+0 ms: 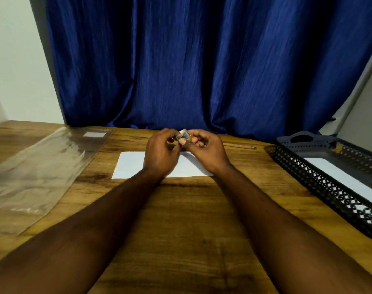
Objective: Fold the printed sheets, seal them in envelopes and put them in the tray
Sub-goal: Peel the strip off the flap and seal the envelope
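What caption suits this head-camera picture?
Both hands pinch a small stamp above a white envelope; mesh tray waits right.

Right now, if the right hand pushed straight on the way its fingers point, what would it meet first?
The right hand points left across the small stamp-like item, so it would meet the left hand first; they look almost touching, though depth is unclear.

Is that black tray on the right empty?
Not empty: a white envelope lies flat inside the black tray.
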